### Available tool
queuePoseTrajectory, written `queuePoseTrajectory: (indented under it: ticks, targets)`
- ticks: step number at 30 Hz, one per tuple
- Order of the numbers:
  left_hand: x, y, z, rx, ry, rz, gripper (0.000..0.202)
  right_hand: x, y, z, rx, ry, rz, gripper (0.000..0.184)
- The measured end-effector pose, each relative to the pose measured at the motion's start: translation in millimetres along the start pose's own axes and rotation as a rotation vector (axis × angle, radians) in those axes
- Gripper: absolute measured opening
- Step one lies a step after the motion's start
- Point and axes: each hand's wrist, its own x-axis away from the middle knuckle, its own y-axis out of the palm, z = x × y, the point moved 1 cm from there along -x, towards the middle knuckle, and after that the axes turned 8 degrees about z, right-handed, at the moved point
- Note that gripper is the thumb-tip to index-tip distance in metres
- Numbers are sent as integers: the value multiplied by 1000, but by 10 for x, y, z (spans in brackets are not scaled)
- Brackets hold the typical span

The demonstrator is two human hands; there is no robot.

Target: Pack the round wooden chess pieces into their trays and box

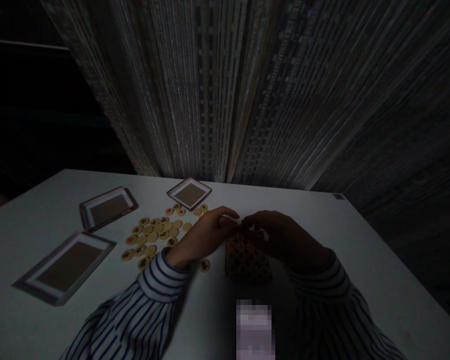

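Observation:
A small box with a red and black lattice pattern (245, 259) rests on the white table (41, 210) right in front of me. My left hand (206, 236) and my right hand (281, 235) meet over its far edge, fingers curled and pinched there. The light is dim, so what the fingertips grip is hard to make out. Several round yellow game pieces (153, 234) with dark marks lie scattered just left of my left hand; one piece (204, 265) lies beside my left wrist.
Three shallow trays with brown insides lie on the table: near left (65, 266), middle left (107, 207), and at the back (189, 193). A ribbed curtain (247, 90) hangs behind the table. A blurred patch (254, 327) sits at the bottom centre.

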Motion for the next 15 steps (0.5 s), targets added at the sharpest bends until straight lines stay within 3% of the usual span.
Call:
queuePoseTrajectory:
  ticks: [15]
  targets:
    - [4, 46, -75, -89, 10, -51, 20, 15, -32, -35, 31, 33, -142, 18]
